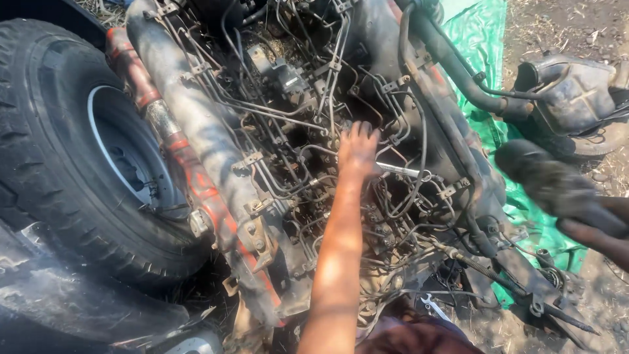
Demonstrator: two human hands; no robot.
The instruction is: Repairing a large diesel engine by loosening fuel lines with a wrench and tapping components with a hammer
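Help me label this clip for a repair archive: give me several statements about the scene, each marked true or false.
1. One hand reaches into the engine and holds a metal wrench. True.
2. A tyre stands left of the engine. True.
3. The sheet under the engine is blue. False: the tarpaulin is green.
4. The other hand grips the same wrench. False: at the right edge only a dark blurred shape shows, clear of it.
5. A second wrench lies near the bottom. True.

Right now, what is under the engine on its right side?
A green tarp lies under the engine, spread over dirt ground. A spanner lies near the bottom. How far the tarp reaches beneath is hidden.
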